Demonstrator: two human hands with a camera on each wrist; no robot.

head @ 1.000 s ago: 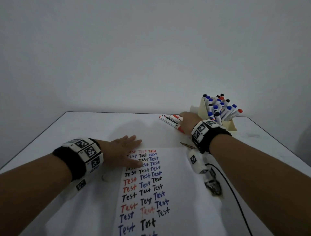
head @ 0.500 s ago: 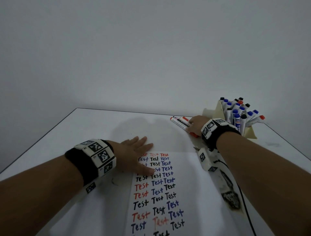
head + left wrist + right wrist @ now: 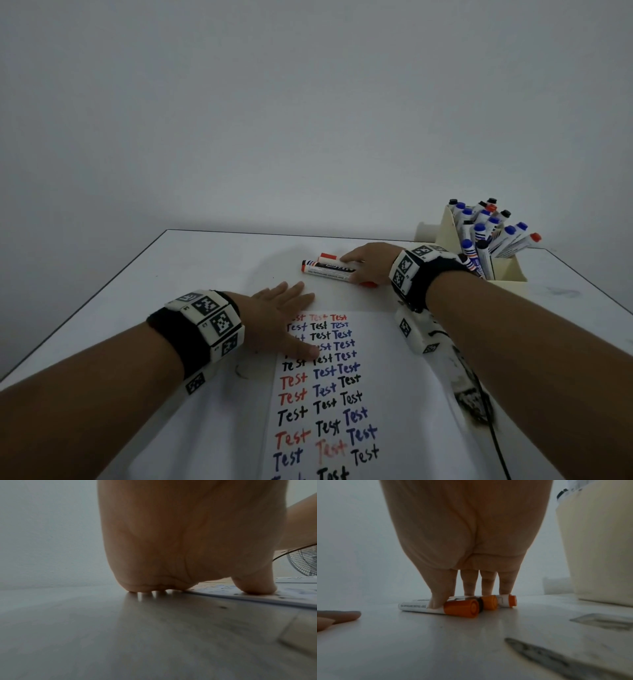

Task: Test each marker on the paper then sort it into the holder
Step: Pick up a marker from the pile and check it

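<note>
Three white-barrelled markers [image 3: 436,606] with orange-red caps lie side by side on the counter [image 3: 219,260], just beyond the paper [image 3: 383,394] filled with rows of "Test". The right hand [image 3: 368,258] reaches down onto them, thumb and fingers touching the barrels; whether it grips one cannot be told. The left hand [image 3: 274,317] lies flat, fingers spread, pinning the paper. The cream holder [image 3: 507,272], crowded with markers, stands at the far right against a bare grey wall.

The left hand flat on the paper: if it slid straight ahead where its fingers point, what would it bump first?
Probably the red-capped markers under the right hand; the left hand points roughly that way, though depth is unclear.
</note>
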